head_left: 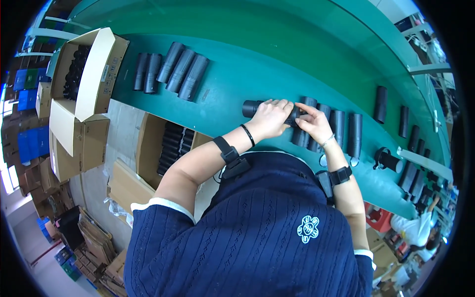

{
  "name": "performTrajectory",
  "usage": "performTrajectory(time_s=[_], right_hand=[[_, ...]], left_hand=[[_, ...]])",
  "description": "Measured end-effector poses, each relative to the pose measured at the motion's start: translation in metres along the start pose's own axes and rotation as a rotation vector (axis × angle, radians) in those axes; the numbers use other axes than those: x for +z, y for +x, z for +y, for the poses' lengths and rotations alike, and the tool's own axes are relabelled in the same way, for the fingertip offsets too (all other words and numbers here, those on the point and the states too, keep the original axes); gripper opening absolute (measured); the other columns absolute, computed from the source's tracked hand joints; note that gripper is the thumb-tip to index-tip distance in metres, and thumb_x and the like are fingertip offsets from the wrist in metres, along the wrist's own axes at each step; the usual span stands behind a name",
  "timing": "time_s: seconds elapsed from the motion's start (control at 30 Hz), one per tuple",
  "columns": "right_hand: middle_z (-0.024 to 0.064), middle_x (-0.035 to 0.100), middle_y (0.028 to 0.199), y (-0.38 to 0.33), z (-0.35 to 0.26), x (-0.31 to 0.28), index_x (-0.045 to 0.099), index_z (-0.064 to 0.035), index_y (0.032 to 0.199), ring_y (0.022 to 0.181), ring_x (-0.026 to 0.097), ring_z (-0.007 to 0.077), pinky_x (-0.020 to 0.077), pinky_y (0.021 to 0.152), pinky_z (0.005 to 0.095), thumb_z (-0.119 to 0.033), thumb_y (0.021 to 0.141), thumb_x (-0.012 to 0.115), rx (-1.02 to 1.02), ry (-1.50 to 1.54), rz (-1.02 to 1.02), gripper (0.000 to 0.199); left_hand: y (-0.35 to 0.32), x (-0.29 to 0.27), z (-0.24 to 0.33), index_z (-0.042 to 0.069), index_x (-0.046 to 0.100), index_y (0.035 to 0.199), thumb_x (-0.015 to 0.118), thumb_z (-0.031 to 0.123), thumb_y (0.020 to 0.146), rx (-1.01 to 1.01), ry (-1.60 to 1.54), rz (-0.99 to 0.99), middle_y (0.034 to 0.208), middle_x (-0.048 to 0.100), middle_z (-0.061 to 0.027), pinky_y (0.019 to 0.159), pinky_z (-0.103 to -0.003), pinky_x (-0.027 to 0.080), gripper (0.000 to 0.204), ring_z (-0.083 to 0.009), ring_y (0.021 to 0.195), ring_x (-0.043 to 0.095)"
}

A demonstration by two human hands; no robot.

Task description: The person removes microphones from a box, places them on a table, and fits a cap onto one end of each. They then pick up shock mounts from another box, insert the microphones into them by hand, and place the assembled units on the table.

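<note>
— Green belt (277, 59) runs across the upper frame, and both hands meet at its centre. What are they on?

— A black tube (253, 108) lying sideways on the belt, centre frame. The left hand (269, 119) is wrapped over its middle, fingers curled around it. The right hand (312, 123) grips the tube's right end, fingers closed on it.

— What is around it?

— Just right of the hands, a row of tubes (346, 129) lies side by side, touching the right hand's side. Upper left of centre, a second group of ribbed tubes (180, 72) lies in a slanted row, well apart from the hands. More single tubes (380, 104) trail toward the right rim.

— And off the belt?

— At upper left, an open carton (94, 74) sits at the belt's edge with dark tubes inside. Below it, left of centre, another box (148, 143) holds stacked black tubes. Flat cardboard (94, 237) piles up at lower left.

— Wrists?

— Each forearm wears a black strap; the left wrist also has a thin black band.
</note>
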State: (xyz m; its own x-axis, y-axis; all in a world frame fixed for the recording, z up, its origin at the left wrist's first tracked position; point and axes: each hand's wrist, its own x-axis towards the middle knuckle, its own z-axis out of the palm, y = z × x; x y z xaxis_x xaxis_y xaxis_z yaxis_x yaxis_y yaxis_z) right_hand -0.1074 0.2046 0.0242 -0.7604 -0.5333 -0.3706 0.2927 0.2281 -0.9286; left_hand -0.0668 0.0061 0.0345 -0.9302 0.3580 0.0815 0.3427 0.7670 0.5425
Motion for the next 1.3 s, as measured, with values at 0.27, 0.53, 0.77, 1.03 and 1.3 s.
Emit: performTrajectory(time_s=[0.27, 0.53, 0.77, 1.03, 1.3], right_hand=[[0.0054, 0.066, 0.089, 0.003, -0.003, -0.002, 0.05, 0.0062, 0.126, 0.078, 0.058, 0.0067, 0.0481, 0.069, 0.0217, -0.005, 0.079, 0.066, 0.04, -0.042, -0.024, 0.051], [0.0068, 0.067, 0.084, 0.001, 0.0, 0.001, 0.052, 0.0079, 0.122, 0.074, 0.058, 0.0066, 0.0483, 0.065, 0.0216, -0.005, 0.075, 0.065, 0.058, 0.002, 0.013, 0.05], [0.0013, 0.056, 0.073, 0.001, -0.017, 0.019, 0.052, 0.0095, 0.118, 0.062, 0.048, 0.0034, 0.0412, 0.054, 0.0202, 0.001, 0.072, 0.057, -0.043, -0.271, 0.067, 0.047], [0.0169, 0.067, 0.097, 0.01, 0.019, -0.001, 0.054, 0.0069, 0.118, 0.086, 0.064, 0.0134, 0.051, 0.074, 0.0259, 0.0, 0.075, 0.054, -0.072, -0.175, 0.058, 0.044], [0.0132, 0.059, 0.116, 0.005, 0.007, 0.003, 0.043, 0.0087, 0.13, 0.101, 0.059, 0.0151, 0.0489, 0.083, 0.0252, 0.001, 0.08, 0.059, 0.066, 0.148, -0.061, 0.054]], left_hand=[[-0.001, 0.001, 0.0, 0.0, 0.054, 0.111, 0.075, 0.019, 0.066, 0.084, 0.121, 0.016, 0.106, 0.06, -0.0141, 0.086, -0.041, 0.049, 0.054, -0.0298, 0.095, 0.062], [-0.001, 0.004, 0.0, 0.0, 0.054, 0.112, 0.072, 0.014, 0.065, 0.121, 0.221, -0.001, 0.105, 0.058, -0.0127, 0.089, -0.044, 0.048, 0.051, -0.0286, 0.095, 0.06], [-0.003, 0.008, -0.003, 0.0, 0.054, 0.112, 0.07, 0.012, 0.064, 0.127, 0.266, -0.015, 0.104, 0.058, -0.0127, 0.089, -0.044, 0.047, 0.052, -0.0285, 0.094, 0.059], [-0.002, 0.007, -0.003, 0.0, 0.054, 0.111, 0.072, 0.014, 0.064, 0.106, 0.216, 0.05, 0.105, 0.058, -0.0122, 0.088, -0.044, 0.048, 0.052, -0.0283, 0.093, 0.06], [-0.004, 0.003, -0.002, 0.001, 0.054, 0.111, 0.072, 0.013, 0.064, 0.082, 0.224, 0.018, 0.105, 0.058, -0.012, 0.087, -0.045, 0.049, 0.052, -0.0282, 0.094, 0.06]])
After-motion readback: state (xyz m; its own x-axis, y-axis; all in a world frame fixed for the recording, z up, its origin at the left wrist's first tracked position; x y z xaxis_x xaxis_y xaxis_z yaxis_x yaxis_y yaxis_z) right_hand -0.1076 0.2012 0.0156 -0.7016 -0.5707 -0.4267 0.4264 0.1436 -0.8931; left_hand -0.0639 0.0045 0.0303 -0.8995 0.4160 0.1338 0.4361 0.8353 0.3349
